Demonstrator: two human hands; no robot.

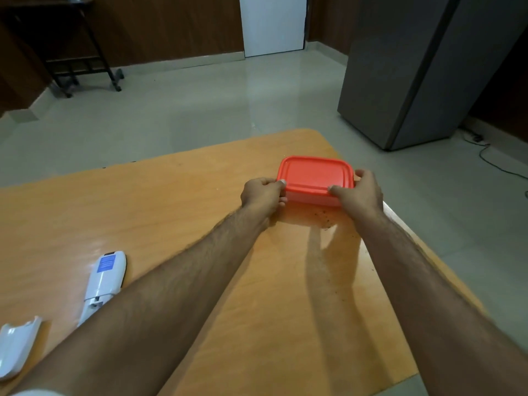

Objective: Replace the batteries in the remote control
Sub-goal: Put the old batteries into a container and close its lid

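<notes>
A white remote control (pixel 104 281) lies face down at the table's near left, its battery bay uncovered at the near end. Its white battery cover (pixel 15 347) lies apart from it at the far left edge of view. Far across the table stands a small plastic box with a red lid (pixel 314 175). My left hand (pixel 263 197) grips the box's left end, thumb on the lid's rim. My right hand (pixel 361 192) grips its right end the same way. What the box holds is hidden. No batteries are visible.
The orange wooden table (pixel 185 212) ends just right of the box, its edge running diagonally toward me. Dark crumbs lie by the box. Beyond are a tiled floor, a grey cabinet (pixel 414 70) at right and a black wheeled stand (pixel 80 52) at back left.
</notes>
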